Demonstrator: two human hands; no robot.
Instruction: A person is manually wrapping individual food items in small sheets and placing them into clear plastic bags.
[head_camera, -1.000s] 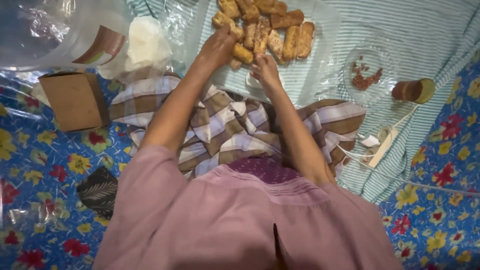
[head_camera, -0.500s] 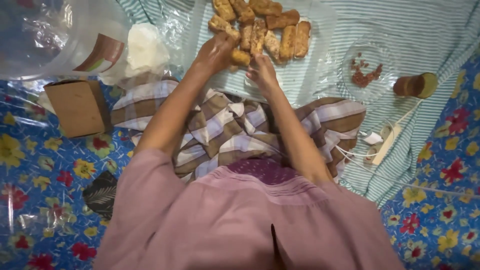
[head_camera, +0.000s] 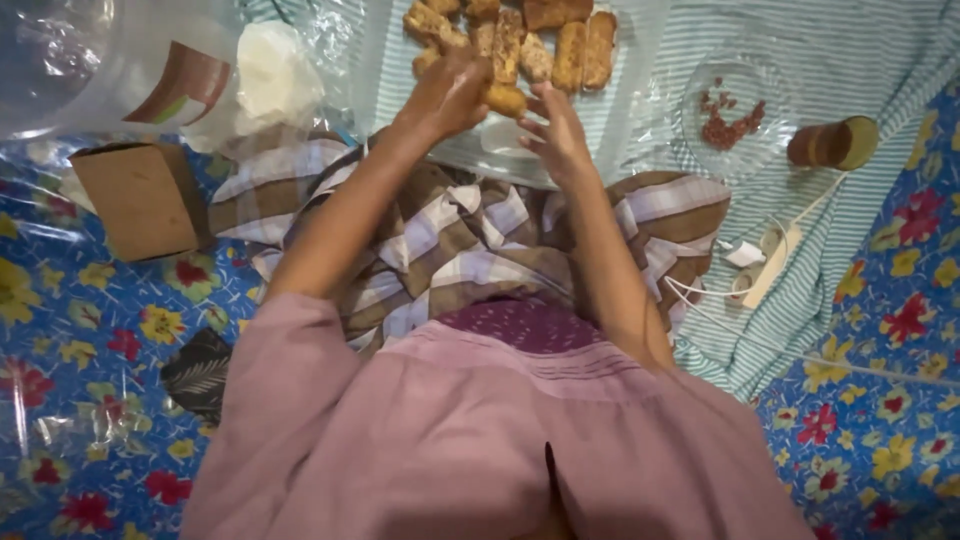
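My left hand (head_camera: 450, 95) has drawn back from the heap of fried pieces (head_camera: 520, 40) and now closes around one golden piece (head_camera: 503, 100). My right hand (head_camera: 555, 130) has lifted off the heap, fingers spread beside that piece.

Cardboard box (head_camera: 140, 198), glass plate (head_camera: 735, 110), brown cup (head_camera: 832, 143), white power strip (head_camera: 770, 262).
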